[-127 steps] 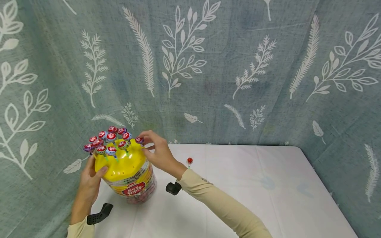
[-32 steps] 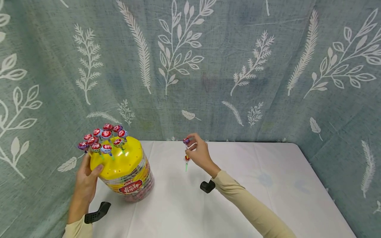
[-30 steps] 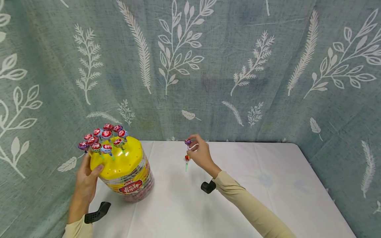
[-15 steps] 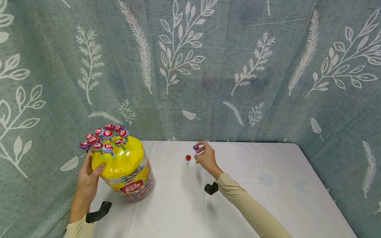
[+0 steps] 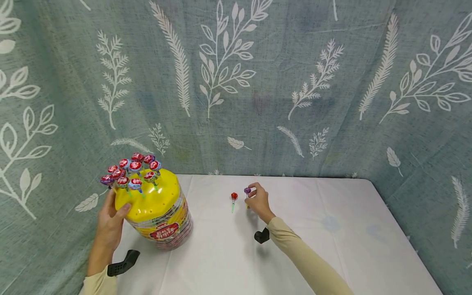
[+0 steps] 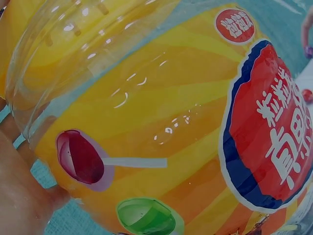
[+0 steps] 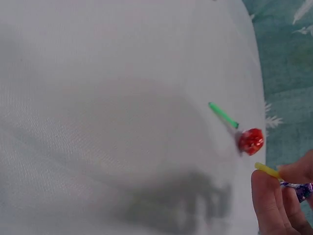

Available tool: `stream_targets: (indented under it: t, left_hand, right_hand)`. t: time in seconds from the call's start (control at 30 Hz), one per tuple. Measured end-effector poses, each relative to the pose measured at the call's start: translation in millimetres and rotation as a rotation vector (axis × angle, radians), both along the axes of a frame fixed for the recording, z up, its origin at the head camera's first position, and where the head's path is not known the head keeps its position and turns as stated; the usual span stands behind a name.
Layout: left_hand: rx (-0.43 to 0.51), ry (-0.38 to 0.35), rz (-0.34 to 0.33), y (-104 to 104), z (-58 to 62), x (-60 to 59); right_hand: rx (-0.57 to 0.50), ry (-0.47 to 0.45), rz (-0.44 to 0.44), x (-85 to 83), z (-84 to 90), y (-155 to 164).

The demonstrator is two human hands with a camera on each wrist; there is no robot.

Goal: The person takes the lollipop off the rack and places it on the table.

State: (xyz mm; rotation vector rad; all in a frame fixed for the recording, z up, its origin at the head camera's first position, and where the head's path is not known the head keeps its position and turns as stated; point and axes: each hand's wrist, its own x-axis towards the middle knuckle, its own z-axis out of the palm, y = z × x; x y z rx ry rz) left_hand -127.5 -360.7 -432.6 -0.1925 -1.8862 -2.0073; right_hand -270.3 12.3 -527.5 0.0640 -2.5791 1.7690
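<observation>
Fingers (image 7: 274,205) of a person's right hand (image 5: 258,200) pinch a purple-wrapped lollipop (image 5: 247,191) low over a white table (image 5: 332,246), its yellow stick (image 7: 266,169) poking out between thumb and fingertips in the right wrist view. Just beside it, on the cloth, lies a red lollipop (image 5: 234,196) with a green stick (image 7: 223,115), close to the pinched one but apart from it, toward the jar's side. The right forearm, in a beige sleeve (image 5: 306,262), stretches across the table from the near edge, a black wrist mount (image 5: 262,236) beneath it.

At the table's left end, the left hand (image 5: 110,223) grips the side of a big clear plastic jar (image 5: 162,221), thumb curled onto the rim of its yellow domed lid (image 5: 155,196), fingers wrapped round the far side. The jar tilts slightly toward the person. A cluster of wrapped lollipops (image 5: 130,172), mostly red-topped, stands upright in holes on the far left part of the lid; the holes nearer the front stand bare. The left wrist view is filled by the jar's yellow and orange label (image 6: 161,147), printed with lollipop pictures and a red badge (image 6: 274,142).

A green curtain (image 5: 258,82) patterned with white leaves hangs behind the table and along both sides.
</observation>
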Motion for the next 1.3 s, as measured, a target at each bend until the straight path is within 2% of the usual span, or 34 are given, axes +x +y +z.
stream_targets:
  t: [0.2, 0.43, 0.57, 0.93, 1.1, 1.3]
  left_hand:
    - [0.007, -0.015, 0.002, 0, 1.0, 1.1]
    - [0.008, -0.019, 0.010, 2, 0.7, 1.5]
    - [0.015, -0.022, 0.014, 3, 0.1, 0.8]
    - [0.042, -0.003, -0.003, 1, -0.3, -0.8]
    - [0.061, 0.015, -0.013, 2, -1.4, -0.9]
    - [0.079, 0.027, -0.008, 2, -2.1, -1.3]
  right_hand:
    - [0.061, -0.033, -0.013, -6.3, -14.8, -1]
    - [0.211, -0.065, -0.019, -13.0, -34.1, 0]
    - [0.233, -0.070, -0.015, -15.1, -38.0, 2]
    - [0.287, -0.052, -0.004, -15.0, -21.2, 12]
    - [0.251, -0.017, 0.012, -17.0, -11.9, 19]
    - [0.188, 0.026, 0.056, -18.1, 7.6, 23]
